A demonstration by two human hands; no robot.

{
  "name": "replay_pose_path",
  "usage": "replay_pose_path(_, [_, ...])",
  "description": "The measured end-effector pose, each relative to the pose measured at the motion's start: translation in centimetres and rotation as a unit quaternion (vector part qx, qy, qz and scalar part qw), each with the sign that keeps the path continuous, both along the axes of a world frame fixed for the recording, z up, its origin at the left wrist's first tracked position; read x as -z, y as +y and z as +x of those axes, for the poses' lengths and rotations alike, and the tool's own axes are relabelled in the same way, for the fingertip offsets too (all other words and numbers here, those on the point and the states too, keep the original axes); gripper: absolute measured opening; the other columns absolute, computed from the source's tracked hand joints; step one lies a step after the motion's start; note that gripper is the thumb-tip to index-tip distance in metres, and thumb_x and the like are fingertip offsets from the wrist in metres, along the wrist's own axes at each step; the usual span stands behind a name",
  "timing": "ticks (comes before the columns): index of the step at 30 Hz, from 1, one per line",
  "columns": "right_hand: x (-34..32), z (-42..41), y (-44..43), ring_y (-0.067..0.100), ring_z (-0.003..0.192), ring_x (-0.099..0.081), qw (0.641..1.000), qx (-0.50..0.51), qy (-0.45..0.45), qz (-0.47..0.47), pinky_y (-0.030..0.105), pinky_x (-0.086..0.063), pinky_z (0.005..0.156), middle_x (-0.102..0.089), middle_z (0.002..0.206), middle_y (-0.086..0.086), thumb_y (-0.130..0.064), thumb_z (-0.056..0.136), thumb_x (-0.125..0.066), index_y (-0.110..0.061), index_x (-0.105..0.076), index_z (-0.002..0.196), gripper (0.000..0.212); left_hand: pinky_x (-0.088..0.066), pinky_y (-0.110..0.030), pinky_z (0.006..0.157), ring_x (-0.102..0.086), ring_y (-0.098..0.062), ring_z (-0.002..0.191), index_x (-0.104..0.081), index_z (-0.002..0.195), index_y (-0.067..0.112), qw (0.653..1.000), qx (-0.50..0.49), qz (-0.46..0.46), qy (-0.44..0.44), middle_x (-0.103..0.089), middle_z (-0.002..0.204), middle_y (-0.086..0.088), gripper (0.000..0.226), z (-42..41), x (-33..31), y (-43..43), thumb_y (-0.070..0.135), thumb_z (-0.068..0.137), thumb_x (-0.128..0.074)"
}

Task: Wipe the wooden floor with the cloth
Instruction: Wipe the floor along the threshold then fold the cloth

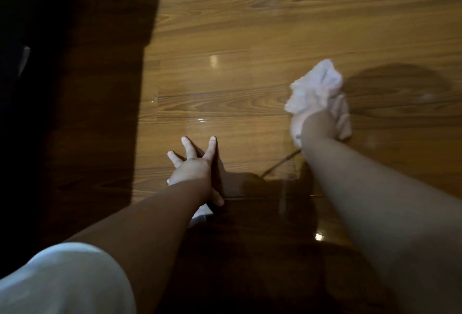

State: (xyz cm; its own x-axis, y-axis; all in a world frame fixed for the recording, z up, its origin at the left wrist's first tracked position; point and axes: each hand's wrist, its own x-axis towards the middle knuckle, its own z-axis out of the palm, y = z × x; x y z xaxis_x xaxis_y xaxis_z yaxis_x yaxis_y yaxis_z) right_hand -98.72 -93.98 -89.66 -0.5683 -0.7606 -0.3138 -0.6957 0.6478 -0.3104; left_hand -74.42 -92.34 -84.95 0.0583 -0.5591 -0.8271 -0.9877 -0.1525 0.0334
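A crumpled white cloth (317, 88) lies bunched on the glossy wooden floor (237, 38) at the right of the view. My right hand (316, 126) grips the cloth from behind and presses it onto the boards; the cloth hides most of its fingers. My left hand (193, 166) rests flat on the floor at centre, fingers spread and straight, holding nothing. A dark shadow of the cloth falls on the floor to its right.
A large dark object or deep shadow (62, 88) covers the left side. My white sleeve (62, 281) fills the lower left corner. Something small and white (200, 213) shows under my left wrist. Lit floorboards stretch away ahead and to the right.
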Motion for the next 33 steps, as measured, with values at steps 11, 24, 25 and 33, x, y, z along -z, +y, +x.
replay_pose_path(11, [-0.2, -1.2, 5.6, 0.024, 0.147, -0.004, 0.985, -0.152, 0.067, -0.039, 0.041, -0.004, 0.119, -0.012, 0.160, 0.003, -0.031, 0.091, -0.044, -0.025, -0.029, 0.149, 0.059, -0.032, -0.066, 0.103, 0.024, -0.047, 0.138, 0.022, 0.138, 0.056, 0.999, 0.039, 0.000, -0.019, 0.048, 0.143, -0.006, 0.146, -0.3, -0.8, 0.4, 0.022, 0.054, -0.092])
replay_pose_path(24, [-1.2, 3.5, 7.7, 0.014, 0.147, -0.006, 0.882, -0.465, -0.038, -0.058, 0.031, 0.007, 0.115, -0.013, 0.159, -0.012, -0.036, 0.090, -0.038, -0.038, -0.031, 0.146, 0.057, -0.032, -0.064, 0.105, 0.024, -0.047, 0.138, 0.020, 0.141, 0.053, 0.999, 0.046, 0.007, -0.020, 0.048, 0.144, -0.008, 0.144, -1.0, -1.7, 0.3, 0.022, 0.057, -0.092])
replay_pose_path(25, [-1.5, 2.6, 7.5, 0.016, 0.147, -0.011, 0.862, -0.502, -0.032, -0.062, 0.033, 0.002, 0.117, -0.018, 0.158, -0.011, -0.037, 0.090, -0.038, -0.036, -0.036, 0.145, 0.055, -0.032, -0.064, 0.104, 0.024, -0.047, 0.138, 0.020, 0.141, 0.053, 0.999, 0.046, 0.006, -0.022, 0.048, 0.144, -0.008, 0.144, -1.0, -1.7, 0.4, 0.022, 0.056, -0.092])
replay_pose_path(33, [-2.5, -7.9, 7.6, 0.025, 0.148, 0.002, 0.999, 0.032, 0.000, 0.008, 0.046, 0.000, 0.119, -0.003, 0.162, -0.001, -0.021, 0.096, -0.039, -0.027, -0.022, 0.152, 0.058, -0.040, -0.060, 0.100, 0.026, -0.045, 0.138, 0.021, 0.138, 0.056, 0.999, 0.028, 0.007, -0.025, 0.051, 0.141, -0.005, 0.145, -0.9, -1.2, 0.1, 0.017, 0.056, -0.092])
